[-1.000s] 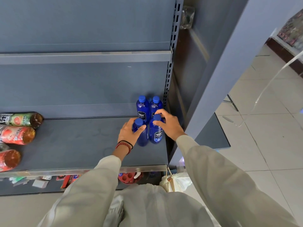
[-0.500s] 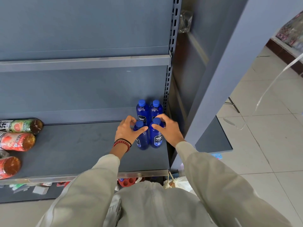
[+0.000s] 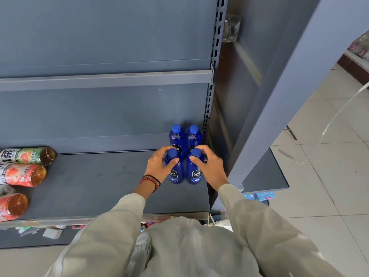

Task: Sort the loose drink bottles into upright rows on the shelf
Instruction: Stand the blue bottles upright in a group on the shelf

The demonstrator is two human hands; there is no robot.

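Note:
Several blue drink bottles stand upright in the right rear corner of the grey shelf (image 3: 89, 182). My left hand (image 3: 159, 166) grips the neck of the front left blue bottle (image 3: 175, 174). The front right blue bottle (image 3: 194, 173) is held at its neck by my right hand (image 3: 209, 166). Behind them stand the back left blue bottle (image 3: 176, 136) and the back right blue bottle (image 3: 193, 137), against the back panel. Three tea bottles lie on their sides at the shelf's left end: a green-labelled one (image 3: 28, 155), a red-labelled one (image 3: 24, 174) and another (image 3: 12, 206).
An upper shelf edge (image 3: 103, 78) runs above. The slotted upright post (image 3: 209, 108) borders the bottles on the right. A lower shelf (image 3: 30, 234) holds small packets and scraps. A white bag (image 3: 221, 223) sits by my legs. Tiled floor (image 3: 323, 156) lies to the right.
Both hands have pushed the two front blue bottles back toward the rear pair, and my grips have slid up to their necks and caps.

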